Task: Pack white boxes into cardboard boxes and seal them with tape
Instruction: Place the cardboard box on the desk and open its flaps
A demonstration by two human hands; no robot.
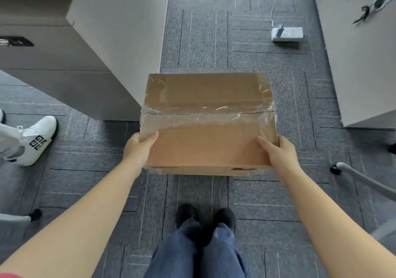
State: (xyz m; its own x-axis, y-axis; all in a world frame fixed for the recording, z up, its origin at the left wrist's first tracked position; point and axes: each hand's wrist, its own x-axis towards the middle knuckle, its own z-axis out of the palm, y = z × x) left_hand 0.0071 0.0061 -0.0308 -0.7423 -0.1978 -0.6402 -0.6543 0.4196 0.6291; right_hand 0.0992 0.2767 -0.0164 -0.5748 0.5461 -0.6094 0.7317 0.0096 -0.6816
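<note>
Gripping the taped cardboard box (209, 127) at its near corners, left hand (137, 149) and right hand (278, 152); its front print is blurred.

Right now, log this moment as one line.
cardboard box: taped shut | left hand, right hand: grip near corners | carpet below

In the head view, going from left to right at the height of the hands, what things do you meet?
White shoe → left hand gripping the box's left edge → taped cardboard box → right hand gripping its right edge → chair leg with caster.
</note>
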